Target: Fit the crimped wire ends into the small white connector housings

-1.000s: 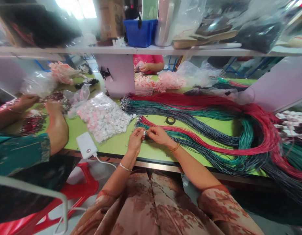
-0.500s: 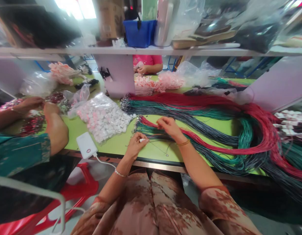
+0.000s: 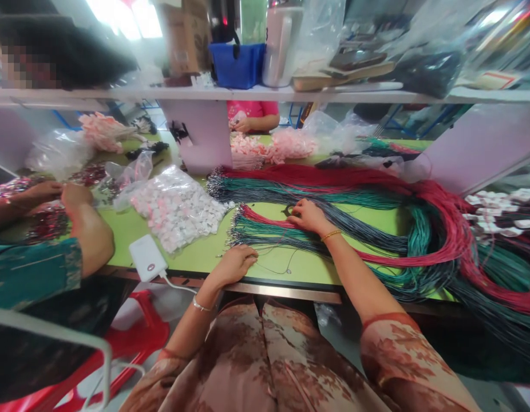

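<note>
My left hand rests low over the front edge of the green table, palm down, its fingers curled together. What they enclose is hidden. A thin cord runs from beside its fingertips to a small ring-like end on the table. Further right, my right hand reaches over the cords with its fingers closed on a small dark curved tool, perhaps snips. Between the hands lies a bundle of red, green and dark cords, with metal ends gathered at the left.
A plastic bag of white pieces and a white power bank with a cable lie left. A larger cord bundle curves rightward. A shelf crosses above. A co-worker's hands work at far left; another person sits opposite.
My left hand has lowered toward the table edge, and the white piece at its fingertips no longer shows. My right hand has moved right and taken hold of the dark tool. The view has shifted slightly.
</note>
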{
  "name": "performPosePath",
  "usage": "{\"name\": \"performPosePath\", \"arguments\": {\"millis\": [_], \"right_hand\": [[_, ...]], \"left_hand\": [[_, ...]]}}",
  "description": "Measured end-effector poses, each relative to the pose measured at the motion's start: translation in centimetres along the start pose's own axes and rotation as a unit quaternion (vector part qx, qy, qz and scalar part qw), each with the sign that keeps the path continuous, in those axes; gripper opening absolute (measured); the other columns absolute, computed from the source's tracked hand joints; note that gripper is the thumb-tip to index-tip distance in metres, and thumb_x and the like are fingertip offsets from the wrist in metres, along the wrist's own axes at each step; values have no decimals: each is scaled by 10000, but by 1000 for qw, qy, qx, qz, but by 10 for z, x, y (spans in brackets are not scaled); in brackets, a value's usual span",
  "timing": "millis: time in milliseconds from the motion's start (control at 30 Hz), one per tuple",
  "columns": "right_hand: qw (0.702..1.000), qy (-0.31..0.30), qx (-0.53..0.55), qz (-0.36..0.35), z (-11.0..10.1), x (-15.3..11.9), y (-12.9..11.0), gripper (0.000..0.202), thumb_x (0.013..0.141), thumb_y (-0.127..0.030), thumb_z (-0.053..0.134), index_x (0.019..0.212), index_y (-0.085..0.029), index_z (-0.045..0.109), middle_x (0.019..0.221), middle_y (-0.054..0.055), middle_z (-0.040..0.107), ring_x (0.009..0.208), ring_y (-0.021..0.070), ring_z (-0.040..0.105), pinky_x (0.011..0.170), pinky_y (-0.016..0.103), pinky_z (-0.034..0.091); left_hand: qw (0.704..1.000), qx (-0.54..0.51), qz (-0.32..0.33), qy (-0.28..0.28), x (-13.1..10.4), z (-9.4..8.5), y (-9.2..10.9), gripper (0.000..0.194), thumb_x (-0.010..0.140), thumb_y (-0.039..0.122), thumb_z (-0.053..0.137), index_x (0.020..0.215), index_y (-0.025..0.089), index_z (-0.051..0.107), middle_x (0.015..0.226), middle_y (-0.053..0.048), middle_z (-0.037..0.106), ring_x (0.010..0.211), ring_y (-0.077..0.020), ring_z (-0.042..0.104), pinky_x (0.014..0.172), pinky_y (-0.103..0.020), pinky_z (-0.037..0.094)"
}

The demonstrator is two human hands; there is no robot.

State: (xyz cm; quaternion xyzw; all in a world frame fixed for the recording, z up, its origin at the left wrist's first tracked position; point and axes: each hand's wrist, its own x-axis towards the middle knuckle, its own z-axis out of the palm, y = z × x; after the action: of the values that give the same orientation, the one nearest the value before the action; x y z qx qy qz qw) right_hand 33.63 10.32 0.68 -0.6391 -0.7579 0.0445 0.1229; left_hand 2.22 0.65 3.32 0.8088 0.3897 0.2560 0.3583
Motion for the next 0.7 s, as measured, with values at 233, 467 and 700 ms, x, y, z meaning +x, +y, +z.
{"name": "performPosePath", "arguments": {"millis": [233,467,700], "right_hand": [[959,88,268,14,-37,-23,-53,327,907,-443,472,763,-173,588,726,48,596,682,165,508,646,288,380],[865,-82,482,-110,-46,-86,-130,397,912,-541,461,743,-188,528,691,14,569,611,129,455,579,262,350],[933,16,356,-51,-10,-85,-131,285,920,-403,474,715,-206,452,635,-20,486,583,125,395,582,267,295]], "left_hand": [[995,25,-70,66,11,9,-7,263,832,317,564,592,222,514,544,-2,479,536,-159,426,609,-274,351],[980,-133,-58,138,35,14,-12,186,810,263,560,632,207,563,618,-5,548,616,-164,472,618,-270,355],[956,-249,-95,123,38,8,-6,139,775,206,573,693,194,685,587,-4,573,640,-173,521,645,-277,418]]}}
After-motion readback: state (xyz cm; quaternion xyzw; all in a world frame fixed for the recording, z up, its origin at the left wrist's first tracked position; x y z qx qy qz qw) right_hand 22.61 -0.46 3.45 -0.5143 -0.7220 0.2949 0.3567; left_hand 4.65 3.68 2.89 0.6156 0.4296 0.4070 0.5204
